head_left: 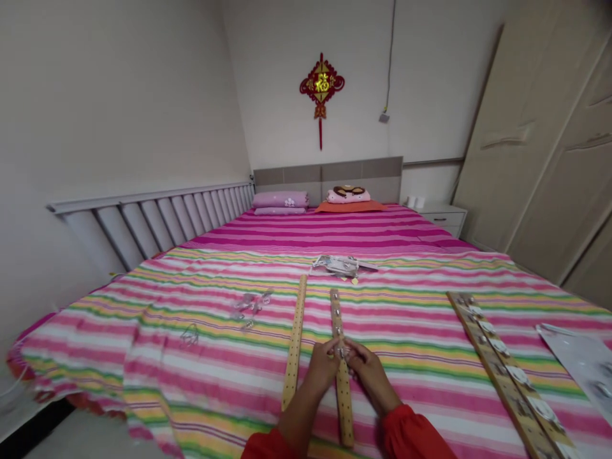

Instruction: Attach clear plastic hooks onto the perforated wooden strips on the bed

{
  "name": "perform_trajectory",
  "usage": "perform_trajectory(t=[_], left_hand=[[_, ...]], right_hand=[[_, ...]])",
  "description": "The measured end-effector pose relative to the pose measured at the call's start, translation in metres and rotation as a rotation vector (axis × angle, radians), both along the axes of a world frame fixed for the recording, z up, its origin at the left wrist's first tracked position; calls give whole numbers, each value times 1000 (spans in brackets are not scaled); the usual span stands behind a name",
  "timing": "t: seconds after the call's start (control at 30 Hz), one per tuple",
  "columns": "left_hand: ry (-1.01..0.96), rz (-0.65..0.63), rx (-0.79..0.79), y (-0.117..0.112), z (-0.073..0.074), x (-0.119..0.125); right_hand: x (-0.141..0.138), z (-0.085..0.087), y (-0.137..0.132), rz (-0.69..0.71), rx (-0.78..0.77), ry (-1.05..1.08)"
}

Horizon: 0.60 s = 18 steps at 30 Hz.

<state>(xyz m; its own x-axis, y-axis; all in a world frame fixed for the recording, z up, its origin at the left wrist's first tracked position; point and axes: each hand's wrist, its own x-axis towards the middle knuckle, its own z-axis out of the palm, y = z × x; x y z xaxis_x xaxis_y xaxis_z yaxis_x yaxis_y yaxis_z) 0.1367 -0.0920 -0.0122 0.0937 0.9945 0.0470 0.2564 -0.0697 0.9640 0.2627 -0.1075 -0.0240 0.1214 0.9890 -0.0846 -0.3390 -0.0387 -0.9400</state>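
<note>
At lower centre, the left hand (324, 364) and right hand (366, 366) pinch a small, probably metal piece (341, 351) on a perforated wooden strip (343, 401).

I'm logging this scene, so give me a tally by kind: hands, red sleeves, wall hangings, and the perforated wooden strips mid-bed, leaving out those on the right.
Hands: 2 (left hand, right hand)
Red sleeves: 2 (left sleeve, right sleeve)
Wall hangings: 1 (red hanging)
Perforated wooden strips: 2 (bare strip, strip at the hands)
Total: 7
</note>
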Motion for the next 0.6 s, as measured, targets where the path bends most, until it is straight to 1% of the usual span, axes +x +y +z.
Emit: perform_trajectory(t=[0.07,0.13,0.17,0.23,0.27,0.3,0.37,0.43,0.5,0.53,0.6], left_hand=[[9,-33,-23,-4,5,-5],[-4,-30,-45,-8,10,-18],[-14,-7,-45,-8,14,-29],[-9,77,6,-7,20,-58],[27,157,69,-5,24,-77],[75,251,149,-2,26,-96],[211,431,249,3,29,-136],[382,554,335,8,28,-169],[580,614,393,12,24,-192],[670,629,405,13,21,-199],[823,615,409,17,17,-207]], right_hand=[[2,-1,-3,-32,7,34],[5,-3,-6,-51,17,57],[6,-4,-7,-52,22,58],[7,-5,-7,-45,27,48],[7,-6,-7,-41,29,42],[7,-7,-7,-39,31,38],[7,-7,-7,-43,36,34],[6,-7,-6,-46,41,26],[6,-7,-5,-49,43,19],[6,-7,-5,-48,44,16],[5,-8,-5,-53,46,15]])
